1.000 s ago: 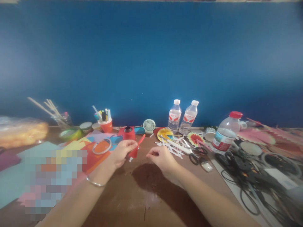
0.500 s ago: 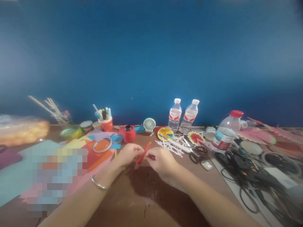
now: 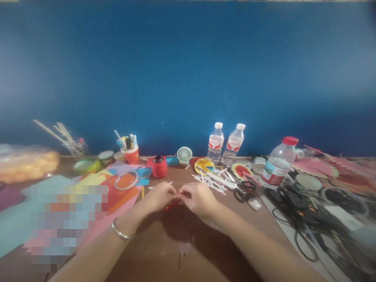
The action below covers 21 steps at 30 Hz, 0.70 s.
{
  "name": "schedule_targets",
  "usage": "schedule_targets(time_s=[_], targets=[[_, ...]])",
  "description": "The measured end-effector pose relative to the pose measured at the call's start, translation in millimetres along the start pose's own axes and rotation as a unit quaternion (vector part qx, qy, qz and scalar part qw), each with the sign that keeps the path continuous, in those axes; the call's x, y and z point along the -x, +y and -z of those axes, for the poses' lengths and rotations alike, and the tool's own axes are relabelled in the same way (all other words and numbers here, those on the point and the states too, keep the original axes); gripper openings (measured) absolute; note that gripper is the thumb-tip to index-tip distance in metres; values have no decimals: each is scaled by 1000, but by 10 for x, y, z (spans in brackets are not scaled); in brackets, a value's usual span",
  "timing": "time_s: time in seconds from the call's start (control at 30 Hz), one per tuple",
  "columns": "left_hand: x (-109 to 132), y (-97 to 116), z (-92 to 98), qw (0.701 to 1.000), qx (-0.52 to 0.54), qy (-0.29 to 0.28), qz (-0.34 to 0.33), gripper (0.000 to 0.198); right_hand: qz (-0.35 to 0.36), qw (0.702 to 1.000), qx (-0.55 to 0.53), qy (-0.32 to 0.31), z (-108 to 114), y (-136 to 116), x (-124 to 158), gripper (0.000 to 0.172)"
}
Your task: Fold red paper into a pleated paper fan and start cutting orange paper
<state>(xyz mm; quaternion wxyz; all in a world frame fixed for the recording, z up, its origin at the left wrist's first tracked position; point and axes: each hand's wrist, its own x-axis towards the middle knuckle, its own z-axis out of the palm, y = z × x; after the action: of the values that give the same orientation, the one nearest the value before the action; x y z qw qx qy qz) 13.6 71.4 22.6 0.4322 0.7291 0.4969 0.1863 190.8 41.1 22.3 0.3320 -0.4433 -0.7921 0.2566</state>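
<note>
My left hand (image 3: 160,196) and my right hand (image 3: 197,198) meet over the middle of the brown table (image 3: 182,250). Both are closed in a pinch on a small folded red paper piece (image 3: 173,203). Only a sliver of the red paper shows between and below the fingers. A thin bracelet circles my left wrist. A red round pot (image 3: 159,167) stands just behind the hands. White paper strips (image 3: 210,182) lie to the right of them.
Coloured paper sheets (image 3: 117,188) and a tape ring (image 3: 126,181) lie at left. A pen cup (image 3: 131,153), a small fan (image 3: 184,154) and two water bottles (image 3: 216,143) stand along the blue wall. Scissors (image 3: 243,192), a larger bottle (image 3: 277,164) and black cables (image 3: 305,219) crowd the right.
My left hand held the red paper alone and raised. My right hand closed in on it, and both hands lowered it toward the table, so less of it shows.
</note>
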Motion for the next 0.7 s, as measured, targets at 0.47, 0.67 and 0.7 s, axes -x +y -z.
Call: schedule_targets(time_s=[0.47,0.67,0.7], targets=[[119,67,69,991,19,-133,-3,7,-134,960,-239,-57,-66,262,-78,18],[-7,-48,77,998,53,-17,15,16,-77,985,-152,0,-120,52,26,13],[-16,-46,99,997,74,-3,17,18,-65,988,-136,11,-111,46,34,12]])
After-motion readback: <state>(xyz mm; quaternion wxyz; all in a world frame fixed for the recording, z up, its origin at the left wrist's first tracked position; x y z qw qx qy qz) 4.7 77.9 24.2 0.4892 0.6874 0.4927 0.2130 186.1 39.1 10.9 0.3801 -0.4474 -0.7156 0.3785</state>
